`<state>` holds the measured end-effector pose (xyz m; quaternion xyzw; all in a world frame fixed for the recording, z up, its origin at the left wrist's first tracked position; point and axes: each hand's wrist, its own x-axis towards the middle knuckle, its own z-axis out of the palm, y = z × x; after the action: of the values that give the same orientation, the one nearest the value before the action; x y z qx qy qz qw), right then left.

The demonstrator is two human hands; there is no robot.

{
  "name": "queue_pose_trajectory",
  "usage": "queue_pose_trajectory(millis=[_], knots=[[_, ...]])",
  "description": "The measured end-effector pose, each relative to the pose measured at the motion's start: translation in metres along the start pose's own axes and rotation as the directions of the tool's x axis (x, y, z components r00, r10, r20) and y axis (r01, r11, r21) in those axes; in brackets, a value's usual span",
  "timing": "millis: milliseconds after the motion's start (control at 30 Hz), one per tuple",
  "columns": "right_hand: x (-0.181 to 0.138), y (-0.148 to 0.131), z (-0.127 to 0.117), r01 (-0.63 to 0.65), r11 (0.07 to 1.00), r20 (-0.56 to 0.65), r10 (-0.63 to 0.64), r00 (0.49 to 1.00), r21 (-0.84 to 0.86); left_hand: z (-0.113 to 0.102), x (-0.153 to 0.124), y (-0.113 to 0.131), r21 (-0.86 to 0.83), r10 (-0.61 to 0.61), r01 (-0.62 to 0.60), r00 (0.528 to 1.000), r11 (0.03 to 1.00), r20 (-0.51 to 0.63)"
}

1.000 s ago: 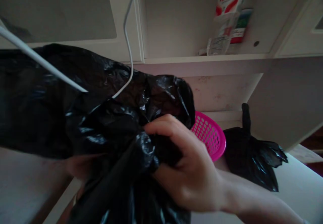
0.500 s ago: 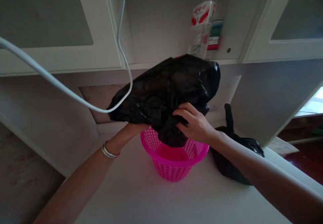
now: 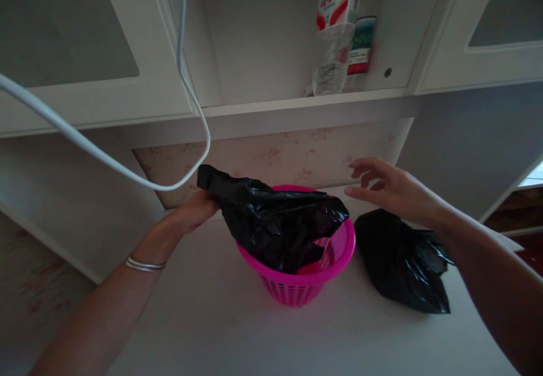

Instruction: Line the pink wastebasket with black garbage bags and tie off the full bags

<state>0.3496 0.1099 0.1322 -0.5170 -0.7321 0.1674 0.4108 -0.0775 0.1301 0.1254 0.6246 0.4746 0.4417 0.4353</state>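
A pink perforated basket (image 3: 297, 291) stands on a white desk (image 3: 212, 325). A black plastic bag (image 3: 275, 223) lies in it and spills over its left rim. My left hand (image 3: 193, 212), with a silver bracelet on its wrist, grips the bag's left corner just outside the basket. To the right and slightly above the basket, my right hand (image 3: 388, 186) hovers with fingers spread and nothing in it.
A second black bag (image 3: 403, 263), tied and full, sits on the desk right of the basket. A white cable (image 3: 186, 82) hangs in a loop at the upper left. On the shelf above stand a plastic bottle (image 3: 335, 37) and a small box (image 3: 360, 45). Cabinet doors flank the shelf.
The black bag has come down from above the basket into it. My right hand has let go of the bag and drawn off to the right; my left hand still holds it.
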Motion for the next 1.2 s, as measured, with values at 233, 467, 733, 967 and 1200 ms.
queue_pose_trajectory(millis=[233,467,733,967,1200], knots=[[-0.001,0.018,0.033,0.33,0.938,0.424,-0.258,0.868,-0.105,-0.009,0.009,-0.002,-0.263,-0.213,0.21,0.977,0.942,0.015],[0.015,-0.004,0.035,0.642,0.708,0.073,-0.653,0.754,-0.295,-0.006,-0.001,0.005,-0.229,-0.229,0.262,0.96,0.938,0.161],[0.003,0.009,0.019,0.512,0.859,0.017,-0.512,0.859,0.005,0.006,-0.017,0.004,0.089,0.043,-0.048,0.997,0.995,0.059],[-0.009,0.01,0.006,0.136,0.982,0.462,-0.181,0.868,0.13,0.012,-0.025,-0.018,0.304,-0.054,0.078,0.995,0.95,-0.086],[-0.017,0.003,0.023,0.03,0.999,0.206,-0.037,0.978,0.038,0.022,-0.047,-0.028,0.316,0.08,-0.083,0.997,0.945,0.022]])
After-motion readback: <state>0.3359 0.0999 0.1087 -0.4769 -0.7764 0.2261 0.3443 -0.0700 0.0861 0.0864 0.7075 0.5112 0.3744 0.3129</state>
